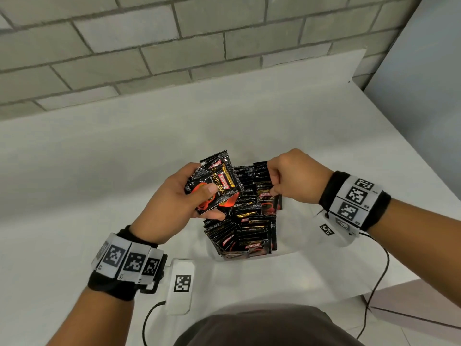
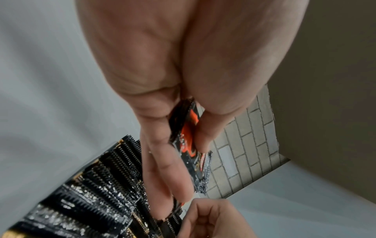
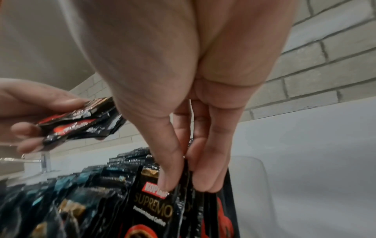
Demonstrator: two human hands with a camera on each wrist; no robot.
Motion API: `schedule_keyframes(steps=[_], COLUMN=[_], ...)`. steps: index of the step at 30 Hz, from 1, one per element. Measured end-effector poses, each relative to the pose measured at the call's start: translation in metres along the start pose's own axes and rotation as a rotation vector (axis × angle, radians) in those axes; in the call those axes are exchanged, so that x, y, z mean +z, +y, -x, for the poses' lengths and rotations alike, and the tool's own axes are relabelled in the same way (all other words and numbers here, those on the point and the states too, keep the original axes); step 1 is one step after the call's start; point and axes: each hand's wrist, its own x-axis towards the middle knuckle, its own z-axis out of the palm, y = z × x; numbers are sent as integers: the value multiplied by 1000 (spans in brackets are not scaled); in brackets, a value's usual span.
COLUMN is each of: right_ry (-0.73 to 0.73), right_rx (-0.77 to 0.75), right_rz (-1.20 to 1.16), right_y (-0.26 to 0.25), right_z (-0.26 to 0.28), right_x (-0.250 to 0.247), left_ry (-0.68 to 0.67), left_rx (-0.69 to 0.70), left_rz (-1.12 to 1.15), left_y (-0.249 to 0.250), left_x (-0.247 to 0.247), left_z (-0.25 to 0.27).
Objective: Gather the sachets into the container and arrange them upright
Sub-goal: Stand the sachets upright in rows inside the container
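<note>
On the white table, against the brick wall:

Table (image 1: 99, 171): white surface, bears everything listed here.

Container (image 3: 256, 173): clear-walled and hard to make out; stands near the table's front edge, packed with sachets.

Standing sachets (image 1: 249, 233): black foil coffee packets in close rows inside the container, most upright on edge, serrated tops showing. Filling looks far along.

Left hand (image 1: 172, 203): raised over the container's left side; thumb on top and fingers beneath clamp a small fan of loose packets.

Right hand (image 1: 291, 176): at the container's far right; thumb and fingertips (image 3: 203, 180) pinch the top edges of a few upright packets, apparently seating or straightening them.

Held sachets (image 1: 214, 186): several overlapped and skewed in the left hand, above the rows, not yet in the container.

Handling, judged: light, thin and flexible; the glossy foil is probably slippery, so a stack could slide apart. Contents likely soft powder, not fragile.

Where to hold, judged: by the flat crimped top seam, pinched from both faces; feed packets edge-down into a gap while the neighbours are kept from tipping.
</note>
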Motion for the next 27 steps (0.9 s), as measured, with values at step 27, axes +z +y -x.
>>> schedule_keyframes(steps=[27], right_ry=[173], right_rx=[0], right_rz=[-796], right_y=[-44], right_z=[32], right_x=[-31], left_ry=[-145], left_rx=[1], left_rz=[269], left_y=[5], left_x=[19], left_z=[3])
